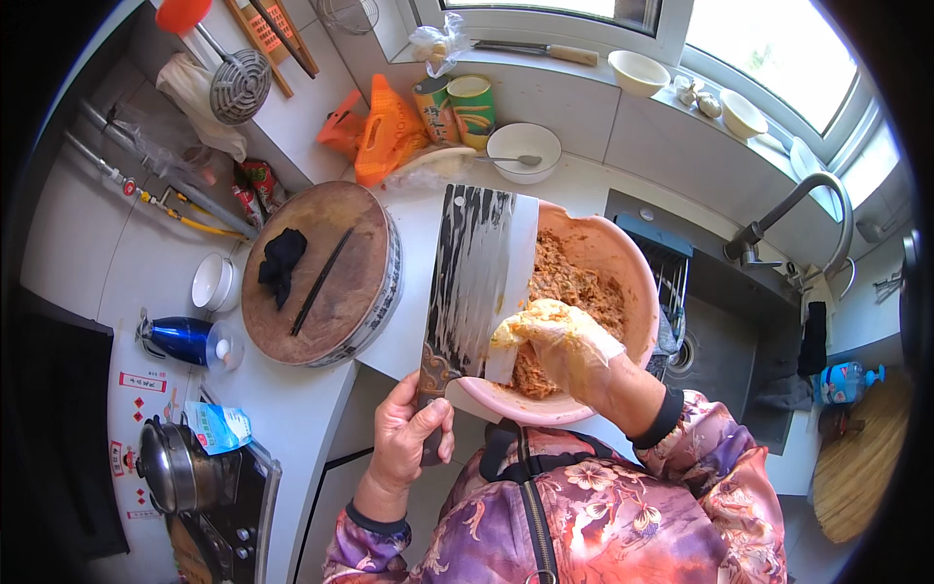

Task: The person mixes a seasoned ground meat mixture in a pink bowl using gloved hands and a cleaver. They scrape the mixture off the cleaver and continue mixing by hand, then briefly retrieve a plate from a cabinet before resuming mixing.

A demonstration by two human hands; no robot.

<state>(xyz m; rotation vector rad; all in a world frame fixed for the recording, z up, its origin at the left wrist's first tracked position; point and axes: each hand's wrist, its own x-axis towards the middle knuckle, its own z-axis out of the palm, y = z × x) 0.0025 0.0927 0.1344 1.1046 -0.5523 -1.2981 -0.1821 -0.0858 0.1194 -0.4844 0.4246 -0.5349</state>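
My left hand [412, 431] grips the dark handle of a broad cleaver [474, 277], whose blade points away from me and overlaps the left side of a pink plastic basin [638, 292]. Inside the basin lies a reddish-brown minced filling [580, 285] with orange and green bits. My right hand [558, 339], in a clear plastic glove smeared with filling, is over the basin with its fingertips at the blade's right edge. Its fingers are bent and partly hidden by the smeared glove; nothing separate shows in them.
A round chopping block [314, 277] at the left bears black chopsticks and a dark cloth. Behind the basin stands a white bowl [524, 139] with a spoon. The sink [719, 343] and its faucet [788, 212] are at the right. A steel pot [175, 467] stands on the stove.
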